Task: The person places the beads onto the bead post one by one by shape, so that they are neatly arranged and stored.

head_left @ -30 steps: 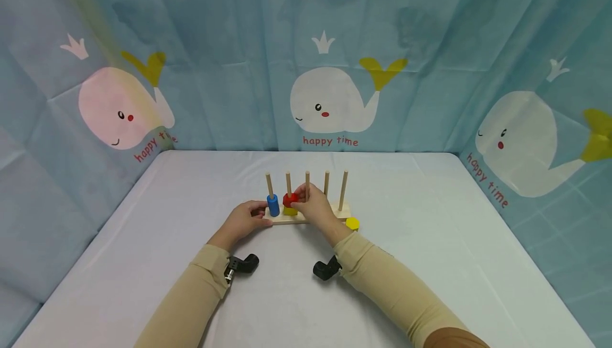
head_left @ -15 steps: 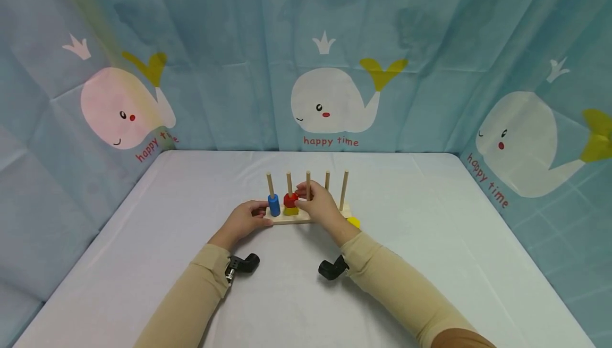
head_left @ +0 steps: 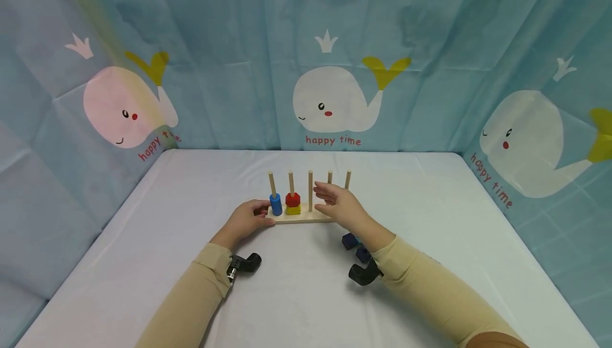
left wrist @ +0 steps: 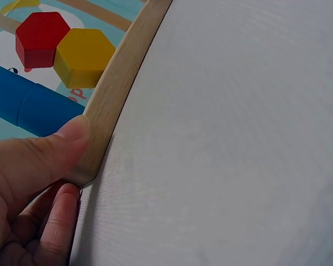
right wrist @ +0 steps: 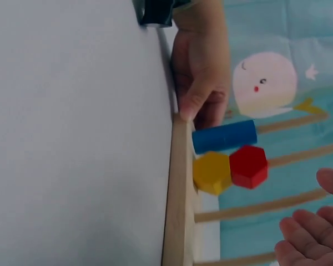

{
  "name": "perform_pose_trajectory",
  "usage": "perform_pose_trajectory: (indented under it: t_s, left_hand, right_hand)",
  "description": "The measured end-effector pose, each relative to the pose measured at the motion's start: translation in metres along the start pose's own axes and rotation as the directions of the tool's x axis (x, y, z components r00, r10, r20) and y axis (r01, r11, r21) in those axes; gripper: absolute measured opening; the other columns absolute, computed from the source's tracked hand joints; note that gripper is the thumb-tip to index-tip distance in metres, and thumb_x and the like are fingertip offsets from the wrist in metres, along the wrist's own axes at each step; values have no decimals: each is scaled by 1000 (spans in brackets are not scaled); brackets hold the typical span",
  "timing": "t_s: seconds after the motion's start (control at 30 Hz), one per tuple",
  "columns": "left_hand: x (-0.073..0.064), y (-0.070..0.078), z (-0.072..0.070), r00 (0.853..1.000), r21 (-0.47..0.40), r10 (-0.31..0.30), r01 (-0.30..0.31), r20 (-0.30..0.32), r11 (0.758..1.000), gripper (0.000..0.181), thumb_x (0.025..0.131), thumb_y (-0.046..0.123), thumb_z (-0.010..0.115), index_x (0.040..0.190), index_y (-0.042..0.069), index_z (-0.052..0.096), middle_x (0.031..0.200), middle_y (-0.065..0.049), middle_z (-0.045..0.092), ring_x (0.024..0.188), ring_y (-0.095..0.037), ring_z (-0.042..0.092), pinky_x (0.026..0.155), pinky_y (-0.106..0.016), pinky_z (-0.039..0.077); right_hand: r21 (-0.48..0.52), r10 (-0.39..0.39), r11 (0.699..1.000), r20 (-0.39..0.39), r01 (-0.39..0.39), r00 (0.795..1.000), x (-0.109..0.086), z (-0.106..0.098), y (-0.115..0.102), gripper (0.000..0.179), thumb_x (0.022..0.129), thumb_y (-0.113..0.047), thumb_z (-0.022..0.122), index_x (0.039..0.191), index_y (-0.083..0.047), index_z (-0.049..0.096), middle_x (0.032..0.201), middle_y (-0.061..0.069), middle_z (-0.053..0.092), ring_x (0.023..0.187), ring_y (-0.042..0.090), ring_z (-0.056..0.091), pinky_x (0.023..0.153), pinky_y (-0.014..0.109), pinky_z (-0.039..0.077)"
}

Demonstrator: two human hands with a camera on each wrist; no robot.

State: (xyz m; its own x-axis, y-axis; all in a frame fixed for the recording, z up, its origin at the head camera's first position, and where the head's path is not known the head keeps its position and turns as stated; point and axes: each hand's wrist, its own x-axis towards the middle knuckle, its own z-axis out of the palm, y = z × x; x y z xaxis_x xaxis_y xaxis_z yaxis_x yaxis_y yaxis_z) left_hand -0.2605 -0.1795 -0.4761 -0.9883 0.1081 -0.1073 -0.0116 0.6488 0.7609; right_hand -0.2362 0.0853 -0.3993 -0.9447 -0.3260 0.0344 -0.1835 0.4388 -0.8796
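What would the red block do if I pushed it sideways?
The red block probably wouldn't slide off, since a peg sticks up out of it. Its flat sides suggest it wouldn't roll easily. Its crisp edges make it look stiff, not squishy.

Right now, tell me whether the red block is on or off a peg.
On: a peg rises from the red block, which sits atop the yellow block.

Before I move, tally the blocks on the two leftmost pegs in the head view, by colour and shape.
Blue cylinders: 2, judging by the seam in the left wrist view
Red hexagonal block: 1
Yellow hexagonal block: 1
Total: 4
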Motion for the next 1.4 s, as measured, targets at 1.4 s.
perform_pose_trajectory:
  t_s: [1.4]
  left_hand:
    - [-1,2,1,1000,-16,-23,23,-5,1000,56,72,26,78,122,12,59,110,-4,60,96,-18,53,89,-35,44]
  right_hand:
    - [-333,144,941,233,-60,962,-22,-65,74,21,79,-3,69,89,-15,54,92,-1,59,88,17,59,82,41,48]
